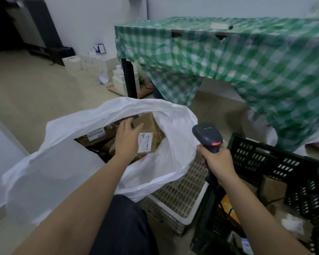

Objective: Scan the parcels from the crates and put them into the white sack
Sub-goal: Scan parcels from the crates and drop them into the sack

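Note:
The white sack [66,162] lies open on the floor in front of me, with several brown cardboard parcels inside. My left hand [127,138] reaches into its mouth, fingers relaxed, resting against a brown parcel [149,126] that bears a white label [145,142]. My right hand [216,162] grips the handle of a dark barcode scanner [207,136], held upright beside the sack with its red light showing. A black crate [276,162] at the right holds more parcels [291,223]. A white crate [182,196] sits under the sack's right edge.
A table with a green checked cloth [228,57] stands behind the crates. White boxes [92,63] are stacked on the floor by the far wall. My dark trouser leg [122,227] is between the sack and the white crate.

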Demonstrator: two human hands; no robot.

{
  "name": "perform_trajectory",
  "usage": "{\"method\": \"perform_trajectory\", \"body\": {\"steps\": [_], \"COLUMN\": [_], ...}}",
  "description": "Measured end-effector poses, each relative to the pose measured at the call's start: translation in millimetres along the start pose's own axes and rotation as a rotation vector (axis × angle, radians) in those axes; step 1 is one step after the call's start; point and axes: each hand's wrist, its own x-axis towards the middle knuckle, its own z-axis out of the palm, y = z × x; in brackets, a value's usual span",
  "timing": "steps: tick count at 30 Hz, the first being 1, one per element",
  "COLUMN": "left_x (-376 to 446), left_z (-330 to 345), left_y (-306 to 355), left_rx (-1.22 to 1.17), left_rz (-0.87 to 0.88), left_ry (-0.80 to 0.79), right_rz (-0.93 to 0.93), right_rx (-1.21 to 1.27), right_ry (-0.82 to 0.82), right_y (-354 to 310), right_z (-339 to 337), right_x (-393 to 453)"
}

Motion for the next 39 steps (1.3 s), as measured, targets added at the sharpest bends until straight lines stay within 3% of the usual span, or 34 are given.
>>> {"method": "perform_trajectory", "body": {"steps": [3,7,9,13,25,29,34,39], "left_x": [3,6,2,8,-4,-6,-7,-19], "left_z": [7,20,29,31,38,32,16,13], "left_y": [1,-6,-11,-17,-12,2,43,117], "left_rx": [0.098,-0.002,0.068,0.319,0.309,0.174,-0.085,-0.374], "left_rz": [0.044,-0.096,-0.112,-0.097,0.058,0.055,0.072,0.256], "left_ry": [-0.055,-0.279,-0.334,-0.192,-0.093,-0.148,-0.084,-0.015], "right_rz": [0.017,0.034,0.036,0.027,0.023,0.026,0.042,0.063], "right_rx": [-0.005,0.010,-0.003,-0.025,-0.050,-0.057,-0.074,-0.149], "right_ry": [0.012,0.028,0.031,0.014,0.019,0.017,0.039,0.040], "right_y": [6,10,13,16,21,21,21,27], "right_z": [-3,-3,-2,-1,-15,-25,-50,-90], "right_x": [5,8,10,13,17,14,8,9]}}
